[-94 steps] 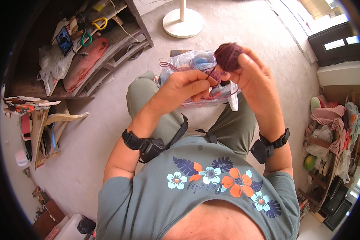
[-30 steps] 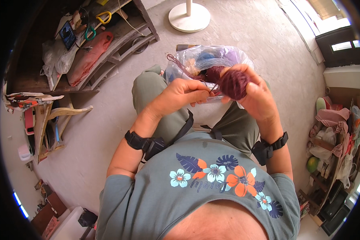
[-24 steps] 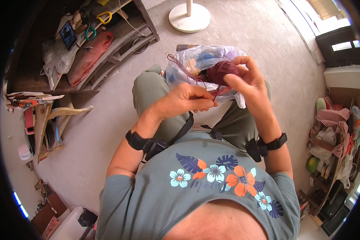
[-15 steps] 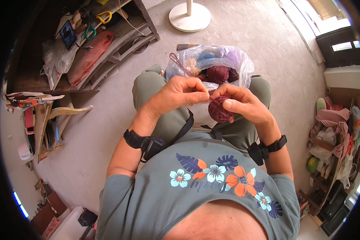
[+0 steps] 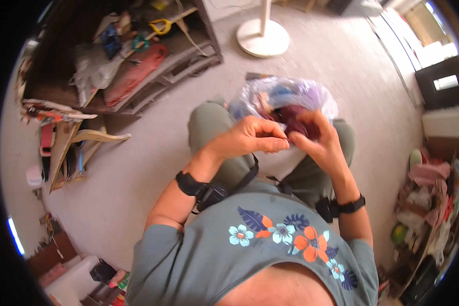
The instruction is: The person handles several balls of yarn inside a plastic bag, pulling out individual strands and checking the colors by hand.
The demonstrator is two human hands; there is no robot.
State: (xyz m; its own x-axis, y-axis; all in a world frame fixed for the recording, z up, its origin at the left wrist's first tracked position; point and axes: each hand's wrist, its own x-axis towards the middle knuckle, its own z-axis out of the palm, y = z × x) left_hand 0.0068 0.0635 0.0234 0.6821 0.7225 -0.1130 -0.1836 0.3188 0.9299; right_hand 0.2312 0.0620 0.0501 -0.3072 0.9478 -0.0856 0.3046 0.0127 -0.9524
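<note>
Over my lap, my left hand (image 5: 255, 136) is closed in a pinch, its fingertips beside my right thumb. A thin strand of maroon yarn seems to be caught there, though blur hides most of it. My right hand (image 5: 321, 143) curls round a small maroon ball of yarn (image 5: 311, 132), which its fingers partly cover. Just beyond both hands, a clear plastic bag (image 5: 243, 103) lies open near my knees. Inside it are more maroon yarn (image 5: 289, 113) and blue and purple bundles.
A white round stand base (image 5: 263, 39) stands on the floor ahead. To the left, a wooden shelf unit (image 5: 188, 61) holds bags and scissors, with a wooden stool-like frame (image 5: 99, 136) nearer me. A cluttered rack (image 5: 418, 204) is at the right.
The view has shifted, so the scene sits lower and further right. My right hand has turned over the yarn ball, its fingers now raised toward the bag; my left hand still pinches.
</note>
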